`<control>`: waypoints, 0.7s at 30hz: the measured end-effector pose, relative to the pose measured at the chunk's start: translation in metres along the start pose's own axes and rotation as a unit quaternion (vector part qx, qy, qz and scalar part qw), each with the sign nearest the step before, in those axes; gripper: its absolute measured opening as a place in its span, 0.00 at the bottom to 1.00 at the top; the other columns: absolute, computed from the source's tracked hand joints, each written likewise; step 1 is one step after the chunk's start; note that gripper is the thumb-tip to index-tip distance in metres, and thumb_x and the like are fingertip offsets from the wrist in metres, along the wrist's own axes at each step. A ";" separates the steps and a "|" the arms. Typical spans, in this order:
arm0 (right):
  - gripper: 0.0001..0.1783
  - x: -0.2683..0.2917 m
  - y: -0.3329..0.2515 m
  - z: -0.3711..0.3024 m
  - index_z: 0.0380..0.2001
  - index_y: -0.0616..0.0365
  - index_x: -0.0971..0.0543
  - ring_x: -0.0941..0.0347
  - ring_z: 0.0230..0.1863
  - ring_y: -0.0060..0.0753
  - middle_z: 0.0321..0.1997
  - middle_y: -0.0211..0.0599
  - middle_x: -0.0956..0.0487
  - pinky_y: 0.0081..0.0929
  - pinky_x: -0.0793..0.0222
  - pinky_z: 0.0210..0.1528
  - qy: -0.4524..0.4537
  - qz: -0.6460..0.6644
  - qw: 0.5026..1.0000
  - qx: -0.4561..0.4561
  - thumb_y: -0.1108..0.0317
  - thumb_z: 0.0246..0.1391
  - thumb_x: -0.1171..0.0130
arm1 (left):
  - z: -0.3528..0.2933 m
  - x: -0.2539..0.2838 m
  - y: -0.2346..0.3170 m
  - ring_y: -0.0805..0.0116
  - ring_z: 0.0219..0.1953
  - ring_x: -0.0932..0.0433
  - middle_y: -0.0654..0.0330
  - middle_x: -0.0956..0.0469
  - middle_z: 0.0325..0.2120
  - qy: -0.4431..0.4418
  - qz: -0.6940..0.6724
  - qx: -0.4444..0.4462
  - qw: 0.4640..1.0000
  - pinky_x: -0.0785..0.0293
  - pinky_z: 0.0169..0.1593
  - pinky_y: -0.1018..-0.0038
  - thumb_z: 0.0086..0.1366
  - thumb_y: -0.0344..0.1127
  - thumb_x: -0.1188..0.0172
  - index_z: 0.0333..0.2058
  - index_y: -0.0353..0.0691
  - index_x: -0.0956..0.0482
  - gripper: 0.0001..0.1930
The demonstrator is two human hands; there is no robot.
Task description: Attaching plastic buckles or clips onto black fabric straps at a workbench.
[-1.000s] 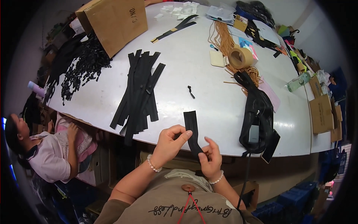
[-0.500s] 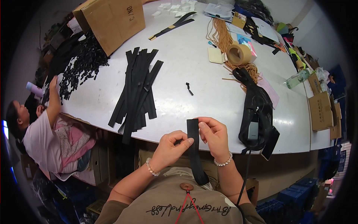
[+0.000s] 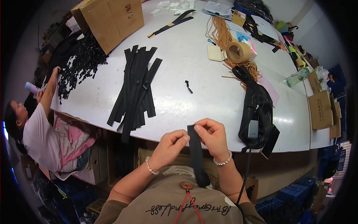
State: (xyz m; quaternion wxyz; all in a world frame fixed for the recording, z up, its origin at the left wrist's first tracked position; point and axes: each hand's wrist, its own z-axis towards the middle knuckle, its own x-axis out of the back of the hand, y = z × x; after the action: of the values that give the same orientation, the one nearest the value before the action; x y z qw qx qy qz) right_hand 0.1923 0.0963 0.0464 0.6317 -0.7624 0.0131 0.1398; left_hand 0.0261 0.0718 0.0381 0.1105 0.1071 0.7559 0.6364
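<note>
A flat black strap (image 3: 196, 158) hangs down in front of my body, its top end near the table edge. My right hand (image 3: 212, 139) pinches that top end between thumb and fingers. At the strap's left edge, a little lower, my left hand (image 3: 169, 146) is closed, thumb pressed to curled fingers; the exact grip there is partly hidden. To the left on the table lies a loose pile of similar black straps (image 3: 135, 87). One small black cord piece (image 3: 189, 87) lies by itself beyond my hands.
A black mesh pouch (image 3: 257, 108) with a grey device stands at right, beside a dark phone (image 3: 270, 142). Farther back are a tape roll (image 3: 238, 51) and tan cords (image 3: 220, 33). At left, a cardboard box (image 3: 112, 24), many small black pieces (image 3: 84, 56) and a seated person (image 3: 44, 138).
The strap's top end has come slightly down toward me and tilted. My left thumb has shifted off the strap's face to its left edge. The other person's arm has moved at the black pieces.
</note>
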 end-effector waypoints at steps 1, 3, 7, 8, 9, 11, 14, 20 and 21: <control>0.05 0.000 0.002 -0.002 0.33 0.65 0.23 0.35 0.23 0.09 0.23 0.23 0.27 0.09 0.39 0.24 0.000 0.000 1.000 0.000 0.75 0.54 0.45 | 0.002 0.001 0.002 0.82 0.22 0.39 0.69 0.34 0.17 0.006 -0.019 -0.007 1.000 0.40 0.26 0.81 0.63 0.36 0.46 0.24 0.34 0.28 0.12; 0.04 0.003 0.007 -0.008 0.32 0.65 0.24 0.32 0.28 0.10 0.24 0.23 0.26 0.10 0.35 0.30 -0.057 -0.016 0.998 -0.009 0.76 0.53 0.45 | 0.005 0.006 0.006 0.81 0.23 0.38 0.68 0.33 0.18 0.011 -0.038 -0.012 0.999 0.39 0.27 0.81 0.64 0.37 0.47 0.25 0.33 0.28 0.12; 0.03 0.015 0.012 -0.013 0.27 0.63 0.26 0.38 0.24 0.09 0.22 0.21 0.29 0.11 0.42 0.24 -0.123 -0.078 0.989 -0.002 0.76 0.54 0.46 | 0.005 0.011 0.011 0.82 0.24 0.40 0.70 0.35 0.19 -0.099 0.066 -0.034 0.992 0.41 0.27 0.82 0.65 0.35 0.49 0.26 0.35 0.29 0.11; 0.03 0.014 0.012 -0.014 0.27 0.63 0.26 0.38 0.24 0.09 0.22 0.21 0.29 0.11 0.42 0.24 -0.120 -0.077 0.990 -0.003 0.76 0.54 0.46 | 0.005 0.009 0.011 0.80 0.23 0.38 0.68 0.34 0.18 -0.105 0.069 -0.073 0.989 0.39 0.28 0.81 0.66 0.36 0.49 0.26 0.33 0.29 0.13; 0.04 0.010 0.012 -0.015 0.26 0.63 0.27 0.39 0.23 0.09 0.21 0.21 0.30 0.11 0.43 0.23 -0.095 -0.088 0.990 0.057 0.76 0.54 0.47 | 0.005 0.006 0.007 0.80 0.23 0.38 0.68 0.34 0.18 -0.105 0.069 -0.072 0.989 0.39 0.28 0.81 0.66 0.36 0.49 0.26 0.33 0.29 0.13; 0.05 0.001 0.015 -0.016 0.25 0.63 0.27 0.40 0.22 0.09 0.21 0.21 0.31 0.11 0.45 0.22 -0.068 -0.097 0.986 0.117 0.76 0.54 0.47 | 0.004 -0.004 -0.007 0.81 0.20 0.40 0.69 0.36 0.17 -0.038 -0.036 -0.087 0.995 0.41 0.25 0.82 0.67 0.38 0.51 0.26 0.35 0.29 0.13; 0.06 -0.013 0.027 -0.019 0.24 0.62 0.28 0.39 0.22 0.10 0.20 0.22 0.32 0.11 0.43 0.22 0.039 -0.040 0.986 0.158 0.75 0.55 0.48 | 0.004 -0.017 -0.024 0.83 0.18 0.43 0.71 0.39 0.16 0.010 -0.183 -0.036 0.982 0.45 0.22 0.84 0.68 0.40 0.51 0.26 0.38 0.29 0.14; 0.05 -0.013 0.040 -0.014 0.33 0.59 0.32 0.37 0.22 0.12 0.26 0.31 0.27 0.10 0.42 0.21 0.166 0.059 0.963 0.205 0.70 0.61 0.56 | 0.013 -0.015 -0.034 0.85 0.19 0.42 0.71 0.37 0.17 0.097 -0.353 0.041 0.930 0.46 0.22 0.85 0.67 0.38 0.49 0.27 0.38 0.29 0.12; 0.05 -0.009 0.038 -0.014 0.33 0.59 0.32 0.37 0.22 0.12 0.26 0.31 0.27 0.10 0.42 0.21 0.167 0.059 0.963 0.205 0.70 0.61 0.56 | 0.014 -0.013 -0.035 0.85 0.19 0.42 0.71 0.37 0.17 0.097 -0.353 0.042 0.930 0.46 0.22 0.85 0.67 0.38 0.49 0.27 0.38 0.29 0.12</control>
State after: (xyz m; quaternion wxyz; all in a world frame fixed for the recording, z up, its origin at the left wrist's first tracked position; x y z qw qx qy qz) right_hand 0.1790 0.0732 0.0139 0.7537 -0.6274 0.1914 0.0417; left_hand 0.0420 0.0755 0.0016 0.2494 -0.2241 0.7779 0.5314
